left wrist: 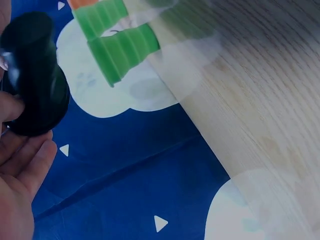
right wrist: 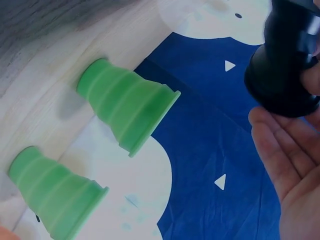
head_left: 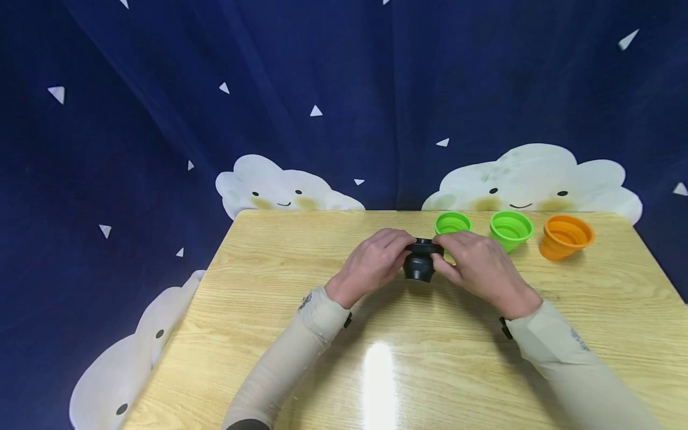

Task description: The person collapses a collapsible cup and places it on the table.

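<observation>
A black, ribbed collapsible cup (head_left: 419, 269) is held off the table between both hands in the head view. My left hand (head_left: 376, 260) grips its left side by the rim, fingers on top and thumb below. On the other side my right hand (head_left: 478, 263) pinches the rim the same way. The left wrist view shows the black cup (left wrist: 34, 75) with fingertips at its wide end. In the right wrist view the black cup (right wrist: 285, 65) is partly cut off by the frame edge.
Behind my right hand stand a green collapsible cup (head_left: 452, 222), a second green cup (head_left: 510, 228) and an orange cup (head_left: 567, 236), in a row. They rest on the wooden table (head_left: 269, 269). A dark blue curtain (head_left: 322, 60) with clouds hangs behind the table's far edge.
</observation>
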Demonstrator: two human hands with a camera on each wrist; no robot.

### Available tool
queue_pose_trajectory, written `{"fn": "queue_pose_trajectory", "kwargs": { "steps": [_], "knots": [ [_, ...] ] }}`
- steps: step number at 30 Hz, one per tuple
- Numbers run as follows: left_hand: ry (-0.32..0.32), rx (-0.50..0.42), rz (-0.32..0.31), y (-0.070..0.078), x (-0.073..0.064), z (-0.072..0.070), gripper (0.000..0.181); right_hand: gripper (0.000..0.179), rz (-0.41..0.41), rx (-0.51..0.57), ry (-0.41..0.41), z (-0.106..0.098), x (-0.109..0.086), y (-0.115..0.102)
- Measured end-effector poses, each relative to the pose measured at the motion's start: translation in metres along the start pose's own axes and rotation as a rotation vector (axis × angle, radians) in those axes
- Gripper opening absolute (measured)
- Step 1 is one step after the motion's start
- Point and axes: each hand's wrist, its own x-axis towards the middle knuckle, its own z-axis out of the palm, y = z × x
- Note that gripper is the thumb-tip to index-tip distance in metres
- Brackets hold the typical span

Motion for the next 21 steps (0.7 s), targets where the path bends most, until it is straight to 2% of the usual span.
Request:
{"fn": "queue_pose_trajectory", "kwargs": {
  "steps": [7,12,14,16,19,21],
  "knots": [
    [0.006,-0.047,0.004,-0.001,-0.001,0.000,0.029,0.022,0.009,-0.004,-0.024,0.000,-0.003,0.001],
    [0.054,-0.149,-0.036,0.001,-0.001,0.002,0.030,0.022,0.022,0.012,-0.024,0.001,-0.005,0.001],
    [0.076,-0.221,-0.090,0.003,0.000,0.003,0.030,0.021,0.030,0.029,-0.010,0.002,-0.005,0.000],
    [0.098,-0.332,-0.169,0.006,0.000,0.005,0.030,0.021,0.049,0.060,0.012,0.004,-0.006,0.000],
    [0.124,-0.563,-0.319,0.011,0.001,0.008,0.029,0.023,0.120,0.128,0.042,0.007,-0.006,-0.002],
    [0.143,-0.735,-0.419,0.013,-0.001,0.009,0.025,0.025,0.202,0.189,0.061,0.008,-0.006,-0.004]
  ]
}}
